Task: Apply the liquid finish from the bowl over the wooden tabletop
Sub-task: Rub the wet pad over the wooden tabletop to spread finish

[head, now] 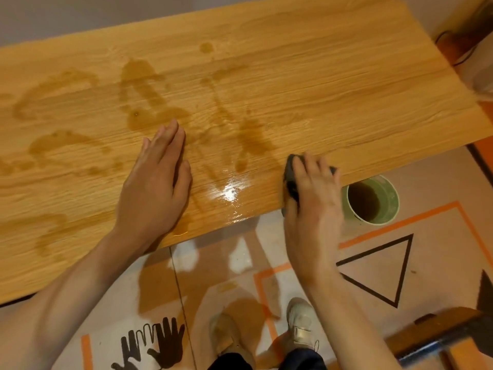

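The wooden tabletop (306,84) fills the upper part of the view, with dark wet streaks and a glossy patch near its front edge. My left hand (157,182) lies flat on the wood, fingers together, holding nothing. My right hand (312,206) presses a dark sponge (290,177) onto the tabletop at its front edge. A green bowl (389,201) with brown liquid finish stands on the floor just right of my right hand, partly under the table's edge.
The floor below has orange tape lines (400,222), a black triangle outline (384,271) and black hand prints (157,345). My shoes (301,324) stand near the table. A wooden piece (448,332) lies at lower right. A cable (464,57) runs at upper right.
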{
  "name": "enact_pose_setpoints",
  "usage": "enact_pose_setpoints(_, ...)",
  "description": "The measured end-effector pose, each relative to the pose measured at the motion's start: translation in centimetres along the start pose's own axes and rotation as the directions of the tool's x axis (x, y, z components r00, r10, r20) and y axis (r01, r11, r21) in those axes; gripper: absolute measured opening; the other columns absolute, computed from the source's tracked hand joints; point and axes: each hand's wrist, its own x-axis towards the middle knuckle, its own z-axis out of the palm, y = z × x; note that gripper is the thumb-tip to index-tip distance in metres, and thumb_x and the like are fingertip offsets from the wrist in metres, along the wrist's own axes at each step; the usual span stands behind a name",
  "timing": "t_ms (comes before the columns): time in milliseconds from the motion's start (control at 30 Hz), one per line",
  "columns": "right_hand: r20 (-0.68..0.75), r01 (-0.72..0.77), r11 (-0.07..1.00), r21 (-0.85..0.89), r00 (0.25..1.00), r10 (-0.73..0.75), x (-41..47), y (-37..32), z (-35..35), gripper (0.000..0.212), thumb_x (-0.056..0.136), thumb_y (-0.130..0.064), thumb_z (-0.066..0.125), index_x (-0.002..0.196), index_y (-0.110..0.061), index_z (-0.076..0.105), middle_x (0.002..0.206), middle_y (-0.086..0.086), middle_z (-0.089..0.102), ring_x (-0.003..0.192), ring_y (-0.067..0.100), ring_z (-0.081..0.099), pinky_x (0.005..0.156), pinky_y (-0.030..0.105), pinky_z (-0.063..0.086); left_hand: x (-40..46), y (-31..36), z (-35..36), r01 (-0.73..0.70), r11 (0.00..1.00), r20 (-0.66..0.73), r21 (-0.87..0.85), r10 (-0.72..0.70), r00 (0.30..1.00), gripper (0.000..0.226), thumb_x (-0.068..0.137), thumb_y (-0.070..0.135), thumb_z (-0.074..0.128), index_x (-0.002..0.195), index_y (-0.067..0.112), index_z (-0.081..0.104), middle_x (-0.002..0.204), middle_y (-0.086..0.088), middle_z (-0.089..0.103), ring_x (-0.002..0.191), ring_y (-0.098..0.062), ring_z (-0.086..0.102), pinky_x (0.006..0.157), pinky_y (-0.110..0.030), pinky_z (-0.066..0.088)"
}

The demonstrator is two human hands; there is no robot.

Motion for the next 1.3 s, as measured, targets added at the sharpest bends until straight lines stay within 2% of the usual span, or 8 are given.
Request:
enact_pose_setpoints(133, 0.069, 0.262, 0.962, 0.074, 0.961, -0.267, -1.6, -4.7, 1.7, 0.058, 0.082, -0.010, 0.070, 0.137, -0.007, 0.052, 0.144, 0.010, 0.049, 0.139, 0.028, 0.039, 0.120, 0.043, 0.017, 0.0, 0.1, 0.0, -0.006, 1.000, 0.005, 0.015, 0.006, 1.000, 0.053, 0.109, 0.030, 0.032, 0.158, 0.010, 0.026, 0.167, -0.002, 0.018, 0.154, -0.012, 0.012, 0.124, -0.022, -0.001)
enact_pose_setpoints(233, 0.165, 0.378, 0.908, 0.180, 0.899, -0.407, 0.0, -1.0, 0.2, 0.055, 0.084, -0.002, 0.068, 0.137, -0.007, 0.052, 0.146, 0.009, 0.047, 0.140, 0.023, 0.036, 0.120, 0.042, 0.019, 0.0, 0.1, 0.0, -0.008, 1.000, 0.006, -0.005, 0.008, 1.000, 0.053, 0.108, 0.029, 0.033, 0.158, 0.010, 0.026, 0.167, -0.002, 0.018, 0.155, -0.014, 0.013, 0.124, -0.021, -0.003)
enact_pose_setpoints(400, 0.098, -0.033, 0.998, 0.048, 0.995, 0.028, 4.6, 6.5, -3.4, 0.048, 0.090, 0.002, 0.054, 0.138, -0.004, 0.050, 0.148, 0.012, 0.044, 0.144, 0.028, 0.027, 0.122, 0.041, 0.004, -0.1, 0.1, -0.1, -0.010, 0.999, -0.006, -0.049, 0.010, 1.000, 0.053, 0.108, 0.028, 0.034, 0.156, 0.006, 0.030, 0.166, -0.005, 0.022, 0.153, -0.014, 0.016, 0.124, -0.020, -0.002)
enact_pose_setpoints(500, 0.029, -0.093, 0.996, -0.010, 0.995, 0.093, 4.5, 3.3, -1.5, 0.043, 0.094, -0.009, 0.053, 0.136, -0.001, 0.051, 0.146, 0.016, 0.046, 0.141, 0.033, 0.034, 0.120, 0.046, 0.009, 0.0, 0.1, -0.1, 0.002, 0.998, 0.003, -0.065, -0.002, 1.000, 0.056, 0.105, 0.031, 0.032, 0.155, 0.006, 0.030, 0.165, -0.006, 0.023, 0.153, -0.014, 0.017, 0.125, -0.024, 0.001)
enact_pose_setpoints(667, 0.093, 0.238, 0.970, 0.041, 0.966, -0.241, 1.2, -6.8, 2.7, 0.055, 0.084, -0.013, 0.065, 0.137, -0.005, 0.051, 0.146, 0.011, 0.047, 0.140, 0.027, 0.037, 0.120, 0.041, 0.012, -0.1, 0.2, 0.0, 0.044, 0.996, -0.013, -0.073, -0.045, 0.999, 0.055, 0.106, 0.031, 0.031, 0.156, 0.009, 0.029, 0.166, -0.003, 0.021, 0.154, -0.011, 0.015, 0.125, -0.023, -0.001)
enact_pose_setpoints(800, 0.227, 0.414, 0.898, 0.146, 0.870, -0.438, 2.7, -5.4, 2.0, 0.062, 0.078, -0.005, 0.072, 0.136, -0.006, 0.053, 0.146, 0.009, 0.047, 0.140, 0.025, 0.037, 0.118, 0.041, 0.015, 0.0, 0.1, 0.0, 0.107, 0.989, -0.065, -0.106, -0.114, 0.991, 0.053, 0.106, 0.027, 0.032, 0.155, 0.008, 0.032, 0.165, -0.004, 0.024, 0.154, -0.014, 0.016, 0.127, -0.029, 0.004)
enact_pose_setpoints(1033, 0.161, 0.009, 0.993, 0.115, 0.986, -0.028, 9.2, 4.2, -1.7, 0.052, 0.086, 0.010, 0.058, 0.137, 0.001, 0.050, 0.146, 0.012, 0.046, 0.137, 0.028, 0.037, 0.116, 0.052, 0.024, 0.1, 0.1, -0.1, 0.231, 0.961, -0.114, -0.154, -0.250, 0.961, 0.052, 0.107, 0.024, 0.034, 0.156, 0.007, 0.030, 0.165, -0.003, 0.023, 0.155, -0.016, 0.016, 0.127, -0.028, 0.003)
enact_pose_setpoints(1300, 0.243, 0.415, 0.872, 0.260, 0.846, -0.475, 5.0, -7.6, 2.9, 0.056, 0.081, -0.011, 0.061, 0.136, -0.005, 0.053, 0.145, 0.009, 0.048, 0.138, 0.024, 0.040, 0.119, 0.040, 0.024, 0.5, 0.5, -0.4, 0.292, 0.935, -0.082, -0.203, -0.314, 0.946, 0.051, 0.105, 0.025, 0.034, 0.153, 0.008, 0.036, 0.164, -0.002, 0.027, 0.154, -0.011, 0.017, 0.127, -0.034, 0.009)
